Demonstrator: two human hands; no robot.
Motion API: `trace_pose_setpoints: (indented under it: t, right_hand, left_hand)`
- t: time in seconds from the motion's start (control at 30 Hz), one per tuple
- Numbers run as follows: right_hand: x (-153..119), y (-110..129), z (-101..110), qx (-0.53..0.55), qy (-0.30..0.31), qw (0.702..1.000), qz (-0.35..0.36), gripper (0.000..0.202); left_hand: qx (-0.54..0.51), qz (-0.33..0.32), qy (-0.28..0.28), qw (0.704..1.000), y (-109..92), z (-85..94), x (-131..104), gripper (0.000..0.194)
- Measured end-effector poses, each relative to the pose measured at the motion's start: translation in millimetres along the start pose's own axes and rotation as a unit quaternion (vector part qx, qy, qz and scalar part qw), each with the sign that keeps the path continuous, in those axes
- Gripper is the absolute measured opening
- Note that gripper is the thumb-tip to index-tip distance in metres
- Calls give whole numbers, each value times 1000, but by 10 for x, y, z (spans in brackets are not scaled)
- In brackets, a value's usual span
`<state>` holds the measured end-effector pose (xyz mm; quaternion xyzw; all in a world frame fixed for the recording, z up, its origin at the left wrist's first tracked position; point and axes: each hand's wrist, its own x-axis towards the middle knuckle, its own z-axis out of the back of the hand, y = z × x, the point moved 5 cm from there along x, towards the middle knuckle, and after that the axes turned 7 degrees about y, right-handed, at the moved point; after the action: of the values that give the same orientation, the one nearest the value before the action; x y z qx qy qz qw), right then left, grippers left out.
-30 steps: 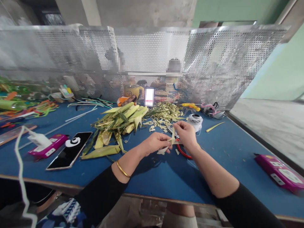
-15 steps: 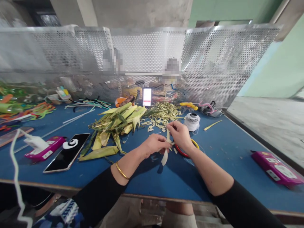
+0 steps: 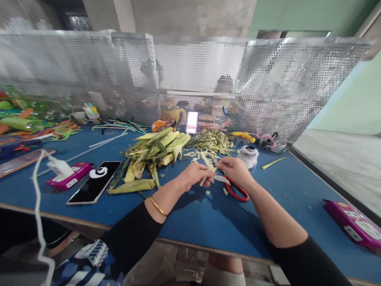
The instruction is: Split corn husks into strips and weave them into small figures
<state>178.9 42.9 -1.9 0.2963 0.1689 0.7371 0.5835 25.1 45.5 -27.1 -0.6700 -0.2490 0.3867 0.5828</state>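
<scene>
My left hand (image 3: pixel 196 176) pinches corn husk strips (image 3: pixel 205 160). One pale strip points up and away from the fingers, another sticks out to the right. Close beside it, my right hand (image 3: pixel 233 169) has thumb and forefinger pressed together; what lies between them is too small to make out. Red-handled scissors (image 3: pixel 238 194) rest on the table just below my right hand, their blades partly hidden. A heap of corn husks (image 3: pixel 162 147) lies beyond my left hand, with a pile of small husk cuttings (image 3: pixel 212 141) to its right. White thread on a spool (image 3: pixel 248 156) stands past my right hand.
A dark phone (image 3: pixel 98 184) and a magenta power strip (image 3: pixel 73 176) lie at left; another power strip (image 3: pixel 353 222) is at right. A lit phone (image 3: pixel 192 121) stands at the back before a perforated metal screen (image 3: pixel 199 65). A yellow glue gun (image 3: pixel 244 136) lies behind the spool.
The husk strip that hung down between my hands now points right from my left hand. My right fingers have drawn slightly away from the upright strip. The view has shifted a little left.
</scene>
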Motion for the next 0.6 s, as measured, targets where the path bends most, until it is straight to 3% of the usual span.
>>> trace_pose_setpoints:
  t: [0.1,0.2,0.27,0.33,0.47,0.6]
  right_hand:
    - [-94,160,148,-80,-133,985,72,21]
    - [-283,431,278,-146,-247,942,173,21]
    - [-363,589,223,-173,-225,932,228,24]
    - [-380,659,83,-196,-169,937,234,28]
    - [-304,549,-194,-217,-107,959,145,23]
    - [-236,407,-285,-154,-62,983,77,29]
  left_hand:
    - [-44,14,-31,998,17,18,-3,18]
    - [-129,17,-70,989,38,68,7,13]
    - [-190,11,-74,979,41,90,23,11]
    - [-233,0,-63,970,30,100,39,11]
    - [-254,-36,-50,965,7,108,49,9]
    - [-240,-67,-38,968,13,92,62,18]
